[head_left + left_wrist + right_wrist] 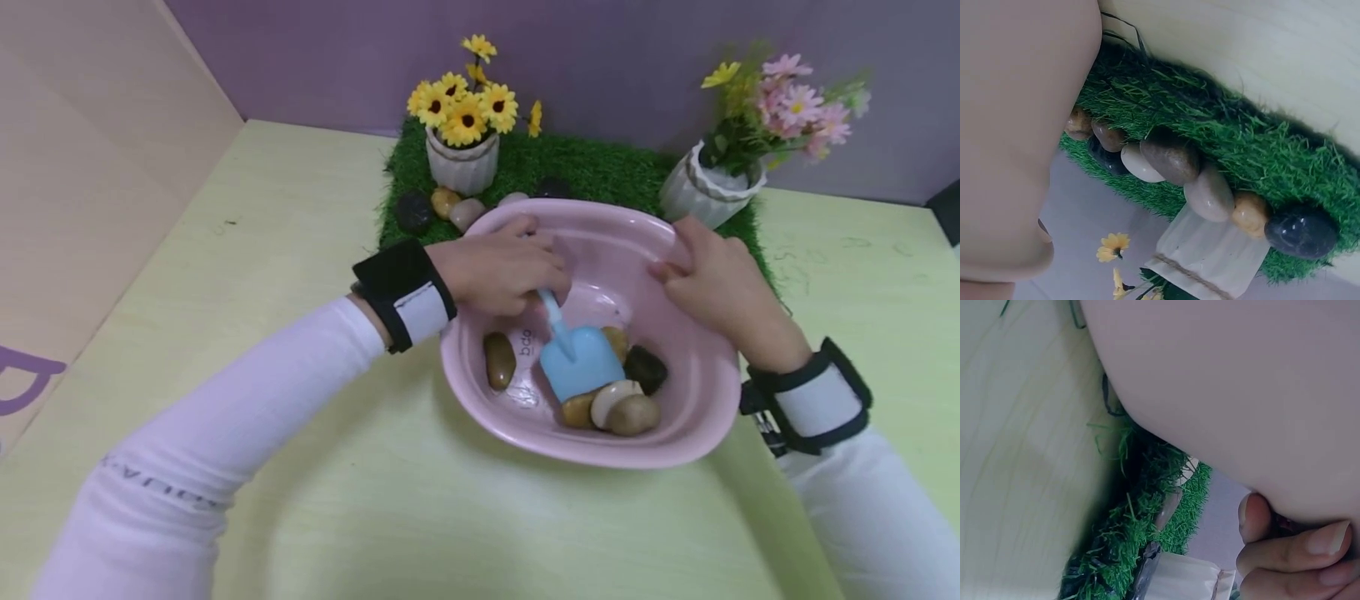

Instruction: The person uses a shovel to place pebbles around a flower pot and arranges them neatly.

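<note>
A pink basin (697, 400) is between both hands, overlapping the front of the grass mat in the head view. My left hand (506, 271) reaches over its left rim and grips the handle of a light blue toy shovel (581, 362). The shovel's blade lies inside among several smooth stones, including a black stone (646, 369) and a grey-brown stone (633, 415). Apart from these, a brown stone (499, 361) sits toward the left. My right hand (716, 279) pinches the far right rim, thumb inside, with curled fingers (1291, 550) showing outside the wall.
Behind the basin lies an artificial grass mat (592, 171). On it stand a white pot of yellow flowers (463, 162) and a tilted white pot of pink flowers (708, 196). More stones, among them a black one (1300, 230), line the mat. A purple wall (315, 67) rises behind.
</note>
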`<act>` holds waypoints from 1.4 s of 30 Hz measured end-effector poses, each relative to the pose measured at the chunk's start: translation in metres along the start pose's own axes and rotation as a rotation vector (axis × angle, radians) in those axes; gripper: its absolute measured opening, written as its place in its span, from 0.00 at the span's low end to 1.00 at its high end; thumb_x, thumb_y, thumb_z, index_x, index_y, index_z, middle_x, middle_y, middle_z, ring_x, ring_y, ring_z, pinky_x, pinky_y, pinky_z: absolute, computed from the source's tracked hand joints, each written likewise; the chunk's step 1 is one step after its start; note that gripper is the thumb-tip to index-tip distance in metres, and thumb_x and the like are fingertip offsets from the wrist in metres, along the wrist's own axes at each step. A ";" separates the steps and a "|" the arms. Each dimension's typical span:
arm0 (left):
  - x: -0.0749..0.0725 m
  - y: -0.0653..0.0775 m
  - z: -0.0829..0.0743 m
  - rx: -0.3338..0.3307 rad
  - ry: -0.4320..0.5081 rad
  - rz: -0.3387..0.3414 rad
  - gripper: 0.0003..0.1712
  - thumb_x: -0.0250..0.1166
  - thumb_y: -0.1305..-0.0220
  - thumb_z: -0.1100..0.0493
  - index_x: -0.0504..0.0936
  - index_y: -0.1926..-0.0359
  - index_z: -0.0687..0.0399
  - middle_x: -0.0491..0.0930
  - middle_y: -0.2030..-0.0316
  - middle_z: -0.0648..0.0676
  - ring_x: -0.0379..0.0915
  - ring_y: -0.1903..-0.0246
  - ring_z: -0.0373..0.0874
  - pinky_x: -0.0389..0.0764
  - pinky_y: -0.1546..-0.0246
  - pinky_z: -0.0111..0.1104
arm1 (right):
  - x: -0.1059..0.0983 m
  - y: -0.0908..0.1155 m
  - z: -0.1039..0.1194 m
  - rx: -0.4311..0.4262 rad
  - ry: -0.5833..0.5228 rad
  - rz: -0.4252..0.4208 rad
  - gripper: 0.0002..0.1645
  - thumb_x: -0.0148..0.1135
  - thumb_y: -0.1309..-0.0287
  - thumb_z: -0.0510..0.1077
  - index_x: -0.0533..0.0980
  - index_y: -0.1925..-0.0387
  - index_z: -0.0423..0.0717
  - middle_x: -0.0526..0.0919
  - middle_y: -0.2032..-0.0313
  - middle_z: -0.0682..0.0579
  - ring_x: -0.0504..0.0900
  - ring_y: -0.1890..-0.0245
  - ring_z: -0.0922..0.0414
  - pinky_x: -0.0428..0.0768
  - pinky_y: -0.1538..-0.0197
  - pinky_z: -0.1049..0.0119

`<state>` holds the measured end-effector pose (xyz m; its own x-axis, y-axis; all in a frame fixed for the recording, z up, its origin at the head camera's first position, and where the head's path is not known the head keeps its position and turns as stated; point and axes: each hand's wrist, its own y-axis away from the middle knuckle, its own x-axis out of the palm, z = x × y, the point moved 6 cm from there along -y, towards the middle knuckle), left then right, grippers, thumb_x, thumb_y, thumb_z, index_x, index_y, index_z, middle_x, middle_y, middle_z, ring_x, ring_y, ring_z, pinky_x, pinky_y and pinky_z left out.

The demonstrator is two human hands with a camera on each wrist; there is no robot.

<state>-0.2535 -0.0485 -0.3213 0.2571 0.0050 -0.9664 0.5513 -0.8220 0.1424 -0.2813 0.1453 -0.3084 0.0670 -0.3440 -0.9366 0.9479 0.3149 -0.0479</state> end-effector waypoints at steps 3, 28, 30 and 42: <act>-0.001 0.000 0.001 0.007 0.028 0.001 0.14 0.62 0.34 0.43 0.83 0.52 0.39 0.81 0.51 0.41 0.66 0.46 0.42 0.51 0.34 0.41 | 0.001 0.000 0.000 -0.003 0.001 0.004 0.18 0.59 0.36 0.47 0.69 0.54 0.37 0.77 0.71 0.37 0.77 0.73 0.43 0.70 0.72 0.58; -0.010 -0.001 0.006 -0.034 0.089 -0.057 0.12 0.56 0.29 0.46 0.81 0.54 0.43 0.80 0.51 0.43 0.66 0.44 0.43 0.50 0.32 0.43 | -0.003 0.000 0.004 -0.015 -0.002 -0.019 0.17 0.59 0.36 0.46 0.69 0.55 0.37 0.77 0.72 0.38 0.76 0.74 0.43 0.69 0.73 0.59; -0.010 -0.002 0.006 -0.042 0.092 -0.063 0.13 0.56 0.29 0.45 0.81 0.53 0.43 0.80 0.50 0.43 0.66 0.43 0.42 0.51 0.32 0.43 | -0.003 0.001 0.004 -0.014 -0.002 -0.018 0.17 0.59 0.36 0.46 0.69 0.55 0.37 0.76 0.72 0.38 0.75 0.74 0.44 0.69 0.73 0.59; -0.004 -0.002 0.004 -0.031 0.094 -0.015 0.09 0.58 0.30 0.49 0.82 0.56 0.43 0.80 0.54 0.43 0.69 0.46 0.42 0.50 0.33 0.42 | -0.001 0.002 0.001 0.002 -0.021 0.005 0.20 0.57 0.35 0.46 0.69 0.50 0.35 0.78 0.68 0.35 0.78 0.73 0.44 0.71 0.73 0.60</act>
<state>-0.2587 -0.0496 -0.3190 0.3210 0.0719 -0.9443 0.5799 -0.8033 0.1359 -0.2787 0.1450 -0.3074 0.0781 -0.3608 -0.9294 0.9481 0.3152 -0.0427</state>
